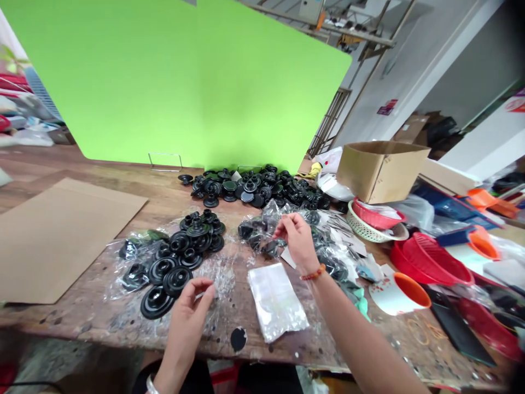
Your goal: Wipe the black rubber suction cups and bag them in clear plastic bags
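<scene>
1. Two bare hands of mine reach in over the near edge of the worktop (315, 345).
2. My left hand (192, 303) has thumb and fingers slightly apart, just beside the loose black discs (176, 279), which lie piled left of the middle, towards the near edge.
3. My right hand (298, 238) has its fingertips drawn together above the bagged discs (254, 232); I cannot tell whether they pinch anything.
4. Between my arms, near the front edge, lies a stack of clear bags (276, 306).
5. More discs in crumpled film (135, 276) lie left of the loose pile, beside a cardboard sheet (61, 241) covering much of the left end.
6. A large black heap (250, 189) lies towards the far edge, where a green panel (184, 82) closes off the view beyond.
7. The right end is crowded: paper slips (348, 241), a pale basket (369, 232), a cardboard box (369, 169), red baskets (426, 260), a white tube (385, 295) with an orange inside, and a black slab (461, 325) towards the near right corner.
</scene>
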`<action>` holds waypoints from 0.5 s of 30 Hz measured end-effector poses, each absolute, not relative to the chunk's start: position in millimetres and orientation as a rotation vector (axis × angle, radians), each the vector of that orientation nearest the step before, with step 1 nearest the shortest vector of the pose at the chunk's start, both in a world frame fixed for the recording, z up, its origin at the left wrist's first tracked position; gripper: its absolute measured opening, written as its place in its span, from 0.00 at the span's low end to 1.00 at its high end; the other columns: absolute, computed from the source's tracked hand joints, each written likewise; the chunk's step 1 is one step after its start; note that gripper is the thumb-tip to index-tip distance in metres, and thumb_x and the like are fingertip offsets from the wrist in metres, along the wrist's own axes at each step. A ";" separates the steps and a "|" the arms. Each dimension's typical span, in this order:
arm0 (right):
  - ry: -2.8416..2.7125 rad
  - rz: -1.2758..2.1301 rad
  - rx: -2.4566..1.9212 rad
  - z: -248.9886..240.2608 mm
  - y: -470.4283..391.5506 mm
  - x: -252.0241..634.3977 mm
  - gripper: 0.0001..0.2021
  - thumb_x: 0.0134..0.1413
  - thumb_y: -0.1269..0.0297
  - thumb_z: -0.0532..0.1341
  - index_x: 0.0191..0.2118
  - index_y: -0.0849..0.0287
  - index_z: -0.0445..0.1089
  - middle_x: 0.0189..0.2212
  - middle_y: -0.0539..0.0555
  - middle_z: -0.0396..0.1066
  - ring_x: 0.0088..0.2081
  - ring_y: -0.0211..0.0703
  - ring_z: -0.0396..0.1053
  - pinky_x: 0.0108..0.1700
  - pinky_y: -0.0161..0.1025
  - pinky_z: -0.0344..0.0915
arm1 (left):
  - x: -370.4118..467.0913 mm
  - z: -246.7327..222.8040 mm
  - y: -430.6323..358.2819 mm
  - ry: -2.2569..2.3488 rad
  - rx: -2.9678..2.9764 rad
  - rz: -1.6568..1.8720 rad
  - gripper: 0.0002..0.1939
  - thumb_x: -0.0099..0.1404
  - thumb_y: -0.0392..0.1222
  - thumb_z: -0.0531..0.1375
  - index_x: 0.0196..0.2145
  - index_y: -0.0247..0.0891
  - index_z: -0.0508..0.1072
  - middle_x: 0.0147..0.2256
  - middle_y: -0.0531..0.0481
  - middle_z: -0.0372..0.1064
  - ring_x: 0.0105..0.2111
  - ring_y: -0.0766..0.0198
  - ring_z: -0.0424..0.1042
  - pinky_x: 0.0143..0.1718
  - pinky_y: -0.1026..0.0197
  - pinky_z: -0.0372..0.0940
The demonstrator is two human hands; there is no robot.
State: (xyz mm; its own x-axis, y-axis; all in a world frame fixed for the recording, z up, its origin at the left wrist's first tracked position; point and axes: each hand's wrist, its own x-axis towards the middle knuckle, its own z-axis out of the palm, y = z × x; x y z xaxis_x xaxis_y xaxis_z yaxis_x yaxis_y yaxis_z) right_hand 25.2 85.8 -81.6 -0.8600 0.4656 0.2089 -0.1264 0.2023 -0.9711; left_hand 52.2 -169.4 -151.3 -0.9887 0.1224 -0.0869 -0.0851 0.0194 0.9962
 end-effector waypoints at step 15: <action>-2.849 0.831 0.304 -143.2 73.5 144.3 0.02 0.55 0.66 0.64 0.32 0.57 0.74 0.36 0.54 0.68 0.41 0.46 0.62 0.43 0.43 0.60 | 73.5 -165.1 -148.0 2.001 0.345 1.756 0.09 0.62 0.48 0.58 0.34 0.39 0.69 0.29 0.54 0.67 0.31 0.62 0.68 0.35 0.61 0.63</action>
State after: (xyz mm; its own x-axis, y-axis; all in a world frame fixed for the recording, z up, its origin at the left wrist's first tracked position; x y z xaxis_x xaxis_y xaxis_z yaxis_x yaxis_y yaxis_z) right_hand 144.3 73.5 -143.2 -0.9668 -0.1497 0.2071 -0.2376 0.8250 -0.5128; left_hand 73.5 -148.0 -165.1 -0.8660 0.4704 -0.1695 -0.1069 0.1571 0.9818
